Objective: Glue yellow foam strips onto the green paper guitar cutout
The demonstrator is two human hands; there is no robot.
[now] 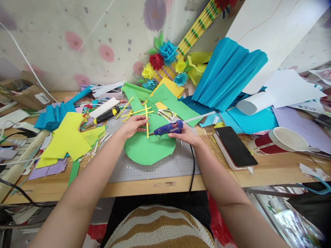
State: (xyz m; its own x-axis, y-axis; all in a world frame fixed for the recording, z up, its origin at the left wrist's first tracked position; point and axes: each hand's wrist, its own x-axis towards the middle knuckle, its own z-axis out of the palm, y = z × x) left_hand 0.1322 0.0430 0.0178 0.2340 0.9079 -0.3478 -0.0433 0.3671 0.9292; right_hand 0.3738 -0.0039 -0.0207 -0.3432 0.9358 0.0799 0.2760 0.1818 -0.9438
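My left hand (136, 126) pinches a thin yellow paper strip (147, 120), holding it upright above a green paper cutout (151, 148). In my right hand (187, 134) is a purple hot glue gun (169, 128), its nozzle pointing left near the lower part of the strip. A white glue stick (199, 117) juts out of the gun's back. The rounded green cutout lies on a grey cutting mat (155, 172). More yellow strips (137, 112) lie just beyond my left hand. Whether the nozzle touches the strip I cannot tell.
A box cutter (106, 116) and yellow paper (68, 136) lie left. At right are a phone (236, 146), a paper cup (278, 141) and blue crepe paper (227, 72). A flower-decorated paper guitar (191, 38) leans at the back. The gun's black cord (192, 168) hangs over the table edge.
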